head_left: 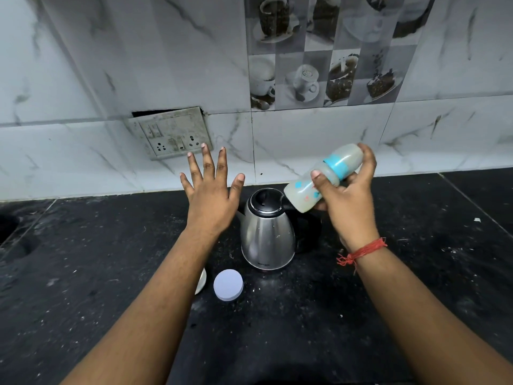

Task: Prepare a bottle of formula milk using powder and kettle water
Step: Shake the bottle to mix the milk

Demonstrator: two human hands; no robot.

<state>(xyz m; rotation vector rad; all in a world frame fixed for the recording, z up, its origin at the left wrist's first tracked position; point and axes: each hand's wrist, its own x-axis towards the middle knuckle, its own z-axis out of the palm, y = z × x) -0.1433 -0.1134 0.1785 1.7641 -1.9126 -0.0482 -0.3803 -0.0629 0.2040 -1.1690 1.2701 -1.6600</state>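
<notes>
Both forearms reach in from the bottom edge over a black counter (416, 273), the right one tied with a red thread (361, 251) at the wrist. The left hand (211, 198) hovers flat with fingers spread wide and straight, holding nothing, above the counter just left of the kettle (266, 232). The right hand (344, 201) is wrapped around a baby bottle (319, 179), thumb across the front and fingers behind, with the bottle tilted far over, its base down-left above the kettle lid and its capped end up-right.

That bottle looks like cloudy plastic with a blue ring (337, 165) at the neck, so it is probably light, fairly stiff and not fragile, though smooth enough to slip if wet. The waist just below the ring, where the thumb already sits, seems the safest place to grip; with the cap on and the body milky, this could be the mixing shake.

On the counter near the left forearm lies a round white lid (228, 284), and beside it the rim of something pale (202, 282), mostly hidden by the arm; it cannot be identified. How full the bottle is cannot be read through its cloudy wall, and the kettle's handle is largely behind the right hand. A wall socket (172, 133) sits behind.
</notes>
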